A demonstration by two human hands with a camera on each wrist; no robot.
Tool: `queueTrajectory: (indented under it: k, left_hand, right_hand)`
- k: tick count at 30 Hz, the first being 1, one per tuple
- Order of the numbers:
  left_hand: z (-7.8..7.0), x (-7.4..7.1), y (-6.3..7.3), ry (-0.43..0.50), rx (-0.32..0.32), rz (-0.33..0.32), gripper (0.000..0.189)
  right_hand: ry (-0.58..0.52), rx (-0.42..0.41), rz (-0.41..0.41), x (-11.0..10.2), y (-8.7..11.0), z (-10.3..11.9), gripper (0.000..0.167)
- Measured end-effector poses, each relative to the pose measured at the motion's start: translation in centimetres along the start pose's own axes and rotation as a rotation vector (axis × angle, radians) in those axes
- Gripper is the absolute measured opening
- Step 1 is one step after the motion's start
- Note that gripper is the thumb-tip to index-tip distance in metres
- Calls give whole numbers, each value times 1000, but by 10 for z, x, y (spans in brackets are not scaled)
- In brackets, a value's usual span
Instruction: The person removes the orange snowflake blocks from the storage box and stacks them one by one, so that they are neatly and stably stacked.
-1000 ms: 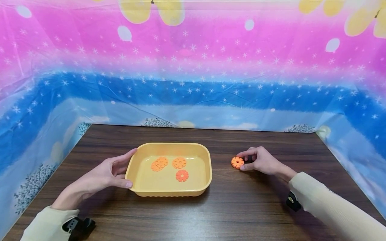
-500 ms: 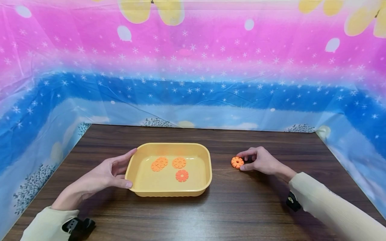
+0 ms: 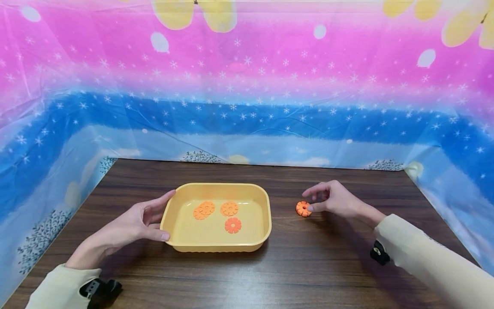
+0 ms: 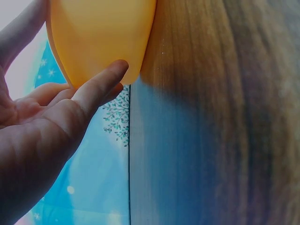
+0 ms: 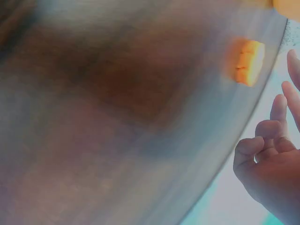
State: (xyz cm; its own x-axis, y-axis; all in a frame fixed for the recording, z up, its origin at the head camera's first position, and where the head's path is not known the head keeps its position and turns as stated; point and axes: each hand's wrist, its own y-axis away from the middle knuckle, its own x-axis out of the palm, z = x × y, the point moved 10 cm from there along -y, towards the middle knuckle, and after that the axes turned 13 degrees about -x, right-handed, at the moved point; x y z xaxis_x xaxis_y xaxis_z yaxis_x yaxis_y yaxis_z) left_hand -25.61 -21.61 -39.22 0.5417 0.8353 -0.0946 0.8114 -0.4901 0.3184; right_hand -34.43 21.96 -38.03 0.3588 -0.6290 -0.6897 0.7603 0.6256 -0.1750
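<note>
The right hand (image 3: 335,199) has shifted slightly right and far since the earlier frame, its forefinger leaving the far edge of a small thick stack of orange, round, notched discs (image 3: 299,209), apparently plastic. The stack itself has barely moved; the left hand and the yellow rectangular plastic tray look unchanged.

The step in hand seems to be letting go of the stack on the dark wood-grain table (image 3: 308,266). The next move calls for drawing the thumb clear without dragging or tipping it.

The stack lies right of the tray (image 3: 216,247), well apart from it. In the head view it sits near side of the raised forefinger, with the thumb tip over its right edge; whether they touch I cannot tell. The right fingers are spread apart, clamped on nothing.

The left hand (image 3: 135,221) grips the tray's left end, thumb at the near corner and fingers along the far part. Flat orange discs (image 3: 228,225) lie inside.
</note>
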Motion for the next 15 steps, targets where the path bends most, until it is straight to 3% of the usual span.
queueTrajectory:
  k: [7, 15]
  left_hand:
    - [0, 0, 1, -3, -14, -7, 109]
    - [-1, 0, 1, -8, -4, -7, 109]
  right_hand:
    - [27, -43, 56, -6, -19, 25, 35]
    - [22, -46, 140, 4, -44, 55, 33]
